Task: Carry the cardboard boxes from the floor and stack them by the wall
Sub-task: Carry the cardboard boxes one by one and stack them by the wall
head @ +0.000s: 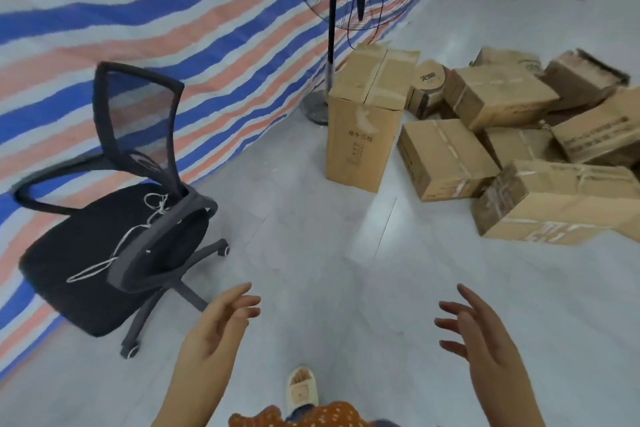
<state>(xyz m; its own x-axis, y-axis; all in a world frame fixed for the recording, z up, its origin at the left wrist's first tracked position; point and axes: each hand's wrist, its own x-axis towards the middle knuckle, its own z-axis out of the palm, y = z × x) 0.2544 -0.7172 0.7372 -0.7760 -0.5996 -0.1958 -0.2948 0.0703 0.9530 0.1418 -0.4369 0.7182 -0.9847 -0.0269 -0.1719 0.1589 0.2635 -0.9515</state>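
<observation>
Both forearms reach forward and down. The left hand (221, 319) and the right hand (481, 333) hold nothing, palms turned inward, fingers loosely spread.

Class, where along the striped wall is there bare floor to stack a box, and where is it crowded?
Bare floor lies between the chair and the fan base, along the wall. Right of the tall box, the box pile crowds the floor.

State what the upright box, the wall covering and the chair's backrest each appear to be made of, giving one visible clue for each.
Upright box: corrugated cardboard, matte brown, judging by its folded top flaps and creased edges.
Wall covering: probably woven plastic tarpaulin, with red, white and blue stripes and a faint sheen.
Chair backrest: black mesh in a dark frame, likely plastic; the stripes show through it.
</observation>
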